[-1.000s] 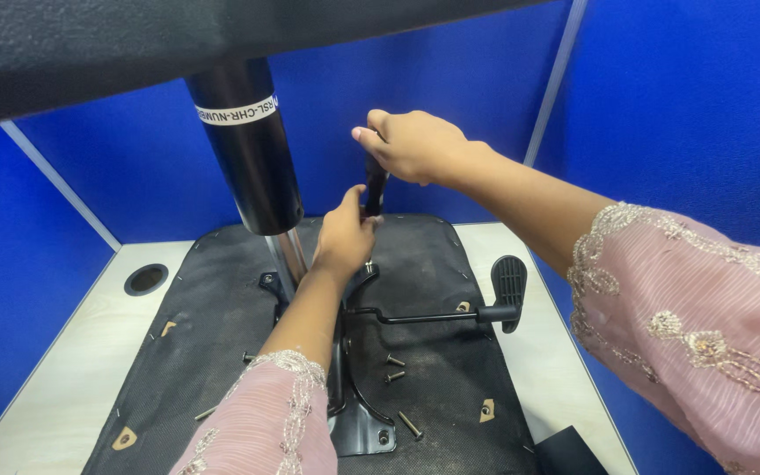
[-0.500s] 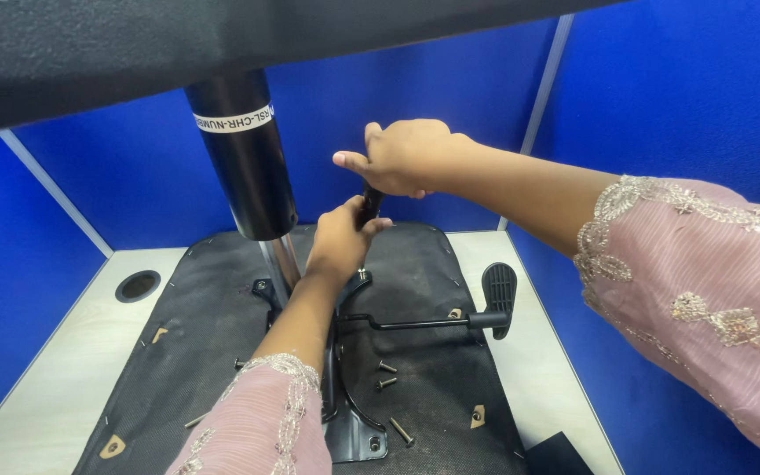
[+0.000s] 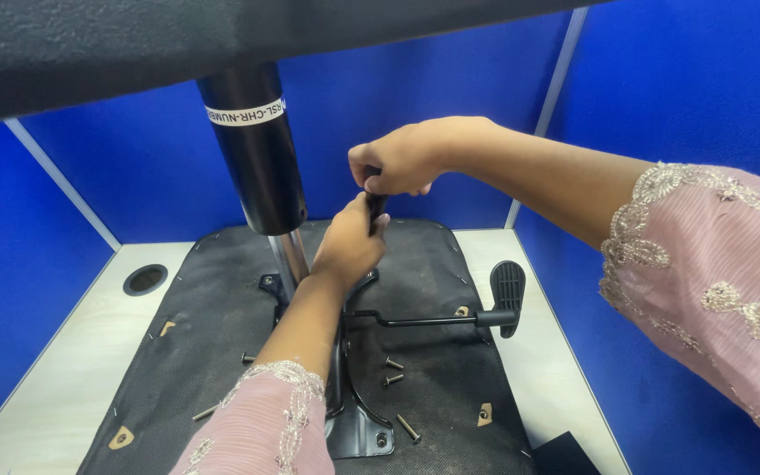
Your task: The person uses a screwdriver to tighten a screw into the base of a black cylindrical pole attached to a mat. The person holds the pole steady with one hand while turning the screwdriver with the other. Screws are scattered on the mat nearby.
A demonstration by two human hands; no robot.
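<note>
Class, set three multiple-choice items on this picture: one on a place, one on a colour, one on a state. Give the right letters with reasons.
1. Where does the lever paddle lie?
A right of the metal plate
B in the table hole
C on the wall

2. The partition walls are
A green
B blue
C white

3. The right hand is
A flat on the table
B closed on the tool handle
C empty at the person's side

Answers: 1 A, the rod ends right of it; 2 B, blue all round; 3 B, fingers wrap the handle's top.
</note>
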